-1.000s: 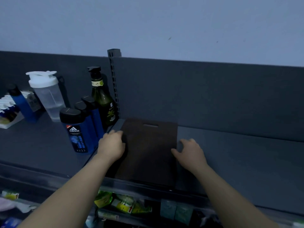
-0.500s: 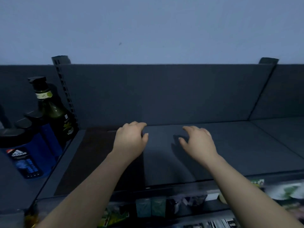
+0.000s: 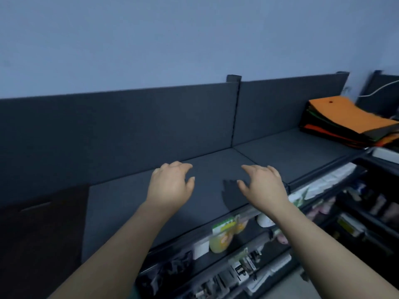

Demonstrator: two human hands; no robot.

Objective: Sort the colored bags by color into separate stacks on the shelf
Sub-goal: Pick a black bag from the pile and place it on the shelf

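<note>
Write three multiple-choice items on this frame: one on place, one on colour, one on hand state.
1. Where on the shelf is the mixed pile of bags?
A. far right
B. far left
C. in the middle

2. What colour is the pile's top bag?
A. green
B. orange
C. blue

3. What do the left hand and right hand hold?
A. a bag each
B. a bottle
C. nothing

Answers:
1 A: the pile lies at the shelf's right end.
2 B: an orange bag with a small punched hole lies on top.
3 C: both hands have loosely spread fingers and grip nothing. The brown bag lies flat at the far left, apart from them.
</note>
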